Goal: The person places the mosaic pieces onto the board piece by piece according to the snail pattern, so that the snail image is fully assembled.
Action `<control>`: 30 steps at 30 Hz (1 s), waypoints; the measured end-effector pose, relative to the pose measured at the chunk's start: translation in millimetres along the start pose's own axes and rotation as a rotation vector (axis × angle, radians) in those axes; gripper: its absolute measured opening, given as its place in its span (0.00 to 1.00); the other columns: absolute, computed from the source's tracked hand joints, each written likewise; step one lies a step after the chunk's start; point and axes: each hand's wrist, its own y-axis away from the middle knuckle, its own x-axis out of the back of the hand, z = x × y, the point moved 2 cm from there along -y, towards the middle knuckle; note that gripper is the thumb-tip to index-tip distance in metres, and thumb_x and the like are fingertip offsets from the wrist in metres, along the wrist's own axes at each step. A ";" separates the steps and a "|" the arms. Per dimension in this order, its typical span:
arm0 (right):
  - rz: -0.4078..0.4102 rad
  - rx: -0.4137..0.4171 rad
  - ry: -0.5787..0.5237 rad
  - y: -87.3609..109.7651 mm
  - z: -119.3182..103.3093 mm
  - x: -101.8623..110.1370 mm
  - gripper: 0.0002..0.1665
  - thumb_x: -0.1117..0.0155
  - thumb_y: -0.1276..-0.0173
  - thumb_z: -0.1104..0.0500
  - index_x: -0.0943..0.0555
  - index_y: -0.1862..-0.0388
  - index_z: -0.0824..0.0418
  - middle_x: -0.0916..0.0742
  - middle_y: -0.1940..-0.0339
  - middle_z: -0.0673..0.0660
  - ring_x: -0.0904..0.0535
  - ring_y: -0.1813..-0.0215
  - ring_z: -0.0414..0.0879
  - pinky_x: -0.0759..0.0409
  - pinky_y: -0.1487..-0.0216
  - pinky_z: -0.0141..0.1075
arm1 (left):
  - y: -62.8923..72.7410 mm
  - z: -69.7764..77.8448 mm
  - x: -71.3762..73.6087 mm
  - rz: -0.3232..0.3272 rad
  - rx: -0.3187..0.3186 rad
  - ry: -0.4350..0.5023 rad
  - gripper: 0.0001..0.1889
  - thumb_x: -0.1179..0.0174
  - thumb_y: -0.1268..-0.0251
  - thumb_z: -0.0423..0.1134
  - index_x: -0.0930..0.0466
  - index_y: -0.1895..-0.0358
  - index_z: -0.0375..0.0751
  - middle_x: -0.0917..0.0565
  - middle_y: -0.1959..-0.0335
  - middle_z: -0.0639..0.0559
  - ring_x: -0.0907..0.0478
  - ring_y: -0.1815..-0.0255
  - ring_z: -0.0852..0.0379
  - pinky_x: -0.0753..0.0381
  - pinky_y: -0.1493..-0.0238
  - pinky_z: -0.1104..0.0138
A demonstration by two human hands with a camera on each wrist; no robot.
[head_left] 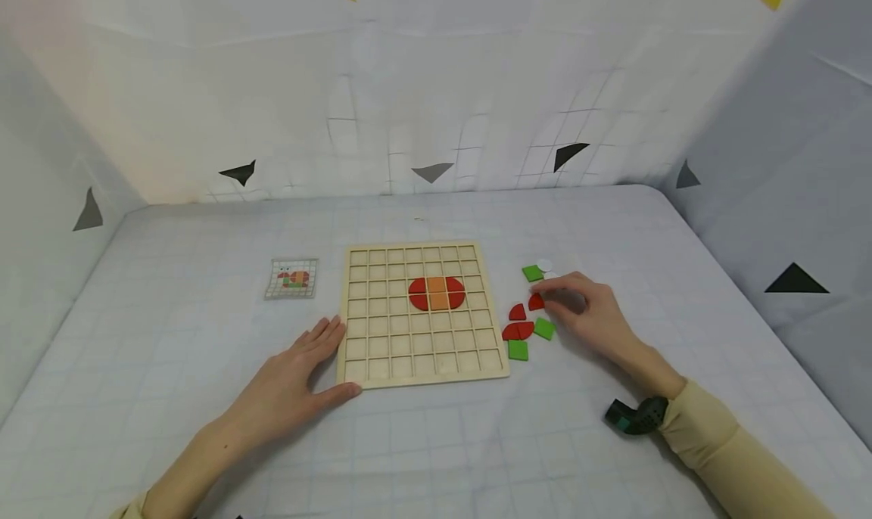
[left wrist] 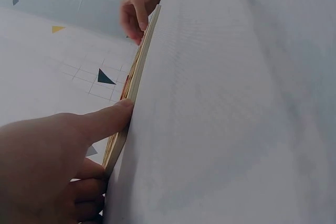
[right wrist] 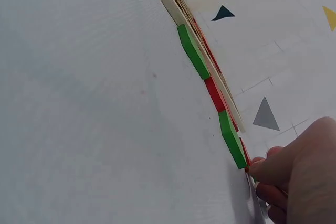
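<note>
In the head view, a square wooden grid board point(head_left: 422, 345) lies on the table. Two orange squares point(head_left: 437, 293) sit on it, flanked by red quarter-circle pieces point(head_left: 418, 301) that round off both sides. My left hand point(head_left: 286, 383) rests at the board's near left corner, thumb on the front edge and straight fingers along the left side. Right of the board, my right hand point(head_left: 593, 315) pinches a red quarter-circle piece point(head_left: 536, 302) between thumb and index finger. Close by lie more red quarter-circles point(head_left: 518, 312) and several green squares point(head_left: 518, 350).
A small picture card point(head_left: 291, 278) with a coloured grid drawing lies left of the board. White round pieces point(head_left: 544, 265) are beyond the right hand, next to a green square point(head_left: 533, 273). White cloth walls point(head_left: 436, 88) with triangle markers enclose the table's back and sides.
</note>
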 end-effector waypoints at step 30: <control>0.069 0.035 0.090 -1.7 8.5 -3.0 0.21 0.21 0.48 0.70 0.13 0.54 0.58 0.11 0.59 0.52 0.18 0.56 0.42 0.25 0.52 0.22 | 1.0 0.4 0.3 0.007 -0.001 0.007 0.48 0.36 0.41 0.66 0.41 0.22 0.45 0.40 0.21 0.51 0.44 0.20 0.42 0.36 0.31 0.38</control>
